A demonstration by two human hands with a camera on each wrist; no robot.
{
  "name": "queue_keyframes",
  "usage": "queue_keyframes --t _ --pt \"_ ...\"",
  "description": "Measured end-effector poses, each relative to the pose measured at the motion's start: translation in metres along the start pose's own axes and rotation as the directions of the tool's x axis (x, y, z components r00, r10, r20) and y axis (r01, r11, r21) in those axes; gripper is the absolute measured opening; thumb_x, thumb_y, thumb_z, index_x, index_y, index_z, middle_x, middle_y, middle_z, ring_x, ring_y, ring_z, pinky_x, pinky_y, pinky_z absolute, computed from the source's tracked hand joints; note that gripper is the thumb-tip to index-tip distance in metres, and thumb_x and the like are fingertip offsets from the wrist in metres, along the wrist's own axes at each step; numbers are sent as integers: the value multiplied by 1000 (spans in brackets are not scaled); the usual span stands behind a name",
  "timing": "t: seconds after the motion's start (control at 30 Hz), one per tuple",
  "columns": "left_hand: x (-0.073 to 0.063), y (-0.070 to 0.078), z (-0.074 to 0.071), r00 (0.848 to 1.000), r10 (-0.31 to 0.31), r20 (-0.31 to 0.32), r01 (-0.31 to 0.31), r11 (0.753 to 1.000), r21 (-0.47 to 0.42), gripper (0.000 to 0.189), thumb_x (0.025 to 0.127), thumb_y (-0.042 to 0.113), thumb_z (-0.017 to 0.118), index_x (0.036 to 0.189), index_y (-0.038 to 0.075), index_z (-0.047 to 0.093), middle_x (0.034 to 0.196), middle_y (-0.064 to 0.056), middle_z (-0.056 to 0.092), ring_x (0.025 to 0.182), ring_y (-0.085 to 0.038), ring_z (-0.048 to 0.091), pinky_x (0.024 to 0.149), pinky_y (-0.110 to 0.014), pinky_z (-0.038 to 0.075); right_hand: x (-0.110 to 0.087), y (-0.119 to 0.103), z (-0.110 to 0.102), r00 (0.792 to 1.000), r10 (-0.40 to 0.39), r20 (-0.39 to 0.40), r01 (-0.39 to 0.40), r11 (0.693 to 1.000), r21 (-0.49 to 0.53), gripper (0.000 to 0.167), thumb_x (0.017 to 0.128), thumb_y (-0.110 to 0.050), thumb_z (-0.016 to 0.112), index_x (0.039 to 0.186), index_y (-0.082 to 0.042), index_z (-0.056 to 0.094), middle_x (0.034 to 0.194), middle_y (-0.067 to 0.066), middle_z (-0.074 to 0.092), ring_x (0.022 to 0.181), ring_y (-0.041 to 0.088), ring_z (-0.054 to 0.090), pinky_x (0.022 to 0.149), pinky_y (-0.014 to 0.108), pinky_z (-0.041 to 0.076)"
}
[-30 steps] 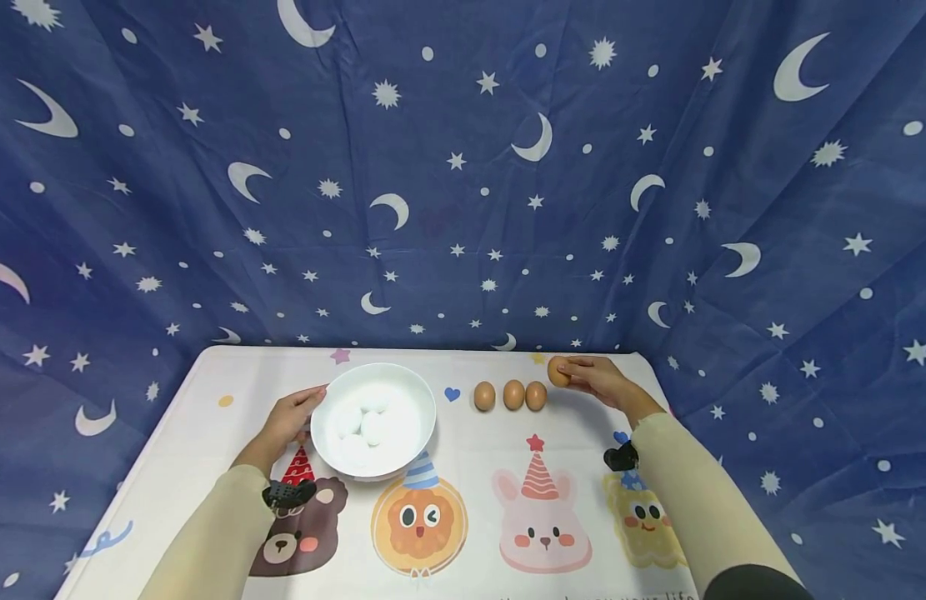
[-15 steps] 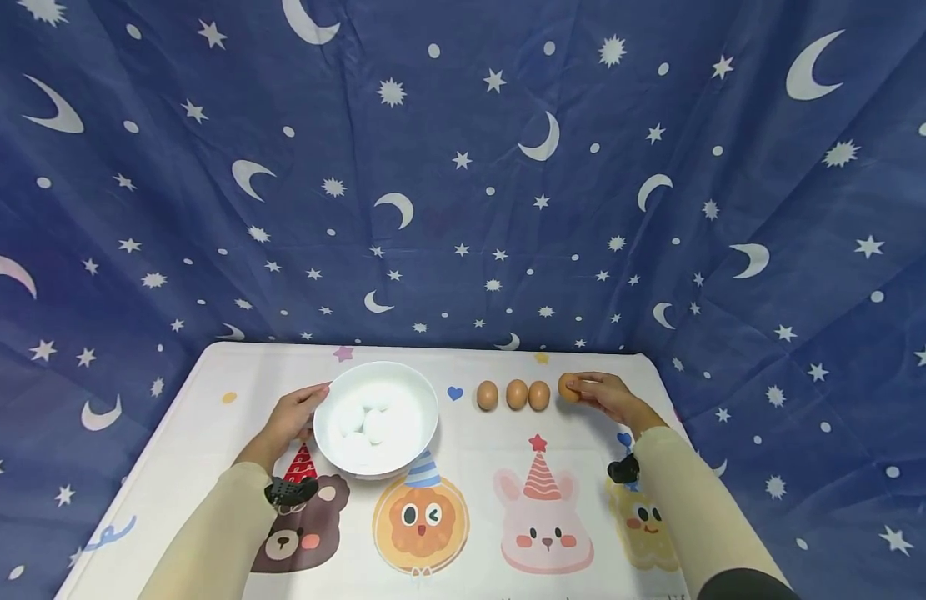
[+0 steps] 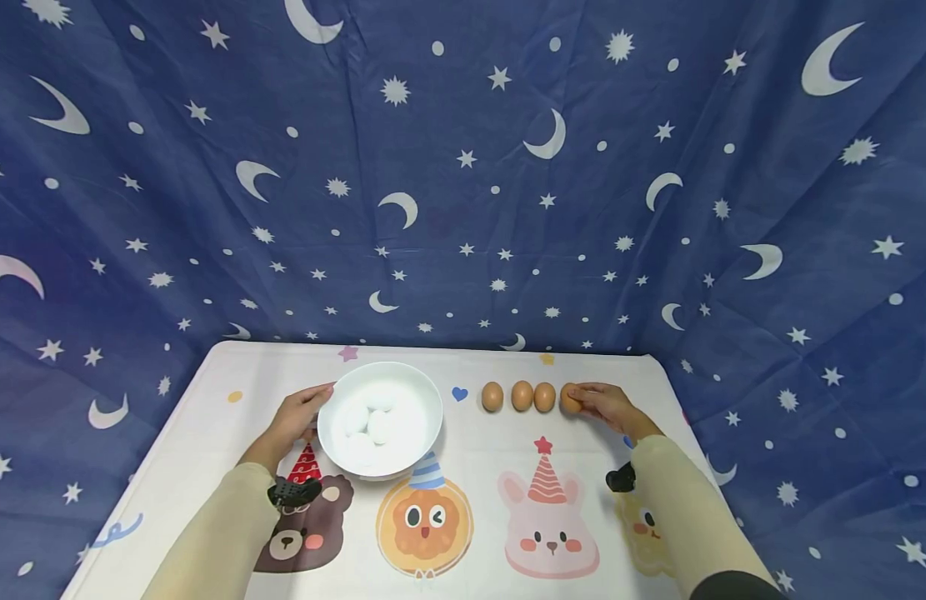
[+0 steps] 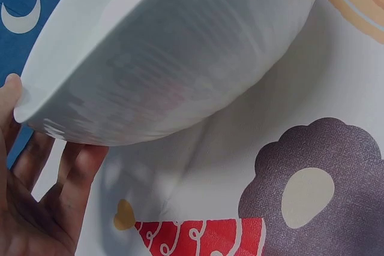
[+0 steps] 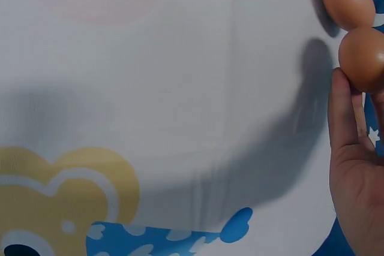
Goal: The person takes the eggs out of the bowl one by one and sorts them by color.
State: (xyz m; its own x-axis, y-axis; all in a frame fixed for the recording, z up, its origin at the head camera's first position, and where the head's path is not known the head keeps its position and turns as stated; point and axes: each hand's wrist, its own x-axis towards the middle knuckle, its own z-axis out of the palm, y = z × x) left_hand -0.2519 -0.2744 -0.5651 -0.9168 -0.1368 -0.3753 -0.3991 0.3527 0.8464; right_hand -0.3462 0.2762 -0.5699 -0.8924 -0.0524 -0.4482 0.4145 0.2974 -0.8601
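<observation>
My left hand (image 3: 293, 419) grips the left rim of a white bowl (image 3: 425, 425), thumb at the rim and fingers underneath, as the left wrist view shows the hand (image 4: 45, 202) against the bowl (image 4: 198, 58). Several white eggs (image 3: 378, 427) lie inside it. On the right, my right hand (image 3: 611, 408) pinches a brown egg (image 3: 570, 398) at the right end of a row. To its left stand three more brown eggs (image 3: 544, 397). In the right wrist view the fingertips hold the egg (image 5: 363, 58), close to its neighbour (image 5: 348, 1).
A white tablecloth (image 3: 463, 450) printed with cartoon animals covers the table. Behind and beside it hangs a blue curtain (image 3: 447, 208) with moons and stars. Black bands (image 3: 293, 493) sit at both wrists.
My right hand has brought the brown egg down from above to the right end of the row of eggs. The left hand stays on the bowl rim.
</observation>
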Motion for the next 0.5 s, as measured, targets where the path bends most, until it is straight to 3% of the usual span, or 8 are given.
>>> queue_keyframes --t 0.23,0.5 --pt "-2 0 0 1000 6 5 -6 1000 -27 60 102 49 46 150 13 42 145 -22 48 91 -15 65 68 -29 58 0 5 4 1000 -15 5 15 1000 -27 59 92 -20 71 135 13 49 105 5 69 84 5 66 79 24 58" --pt "-1 0 0 1000 16 8 -16 1000 -19 61 102 49 46 150 11 42 145 -23 47 96 -17 65 70 -29 59 1 7 9 1000 -11 -10 11 1000 -20 54 92 -17 71 134 13 51 100 4 71 83 8 67 78 27 59"
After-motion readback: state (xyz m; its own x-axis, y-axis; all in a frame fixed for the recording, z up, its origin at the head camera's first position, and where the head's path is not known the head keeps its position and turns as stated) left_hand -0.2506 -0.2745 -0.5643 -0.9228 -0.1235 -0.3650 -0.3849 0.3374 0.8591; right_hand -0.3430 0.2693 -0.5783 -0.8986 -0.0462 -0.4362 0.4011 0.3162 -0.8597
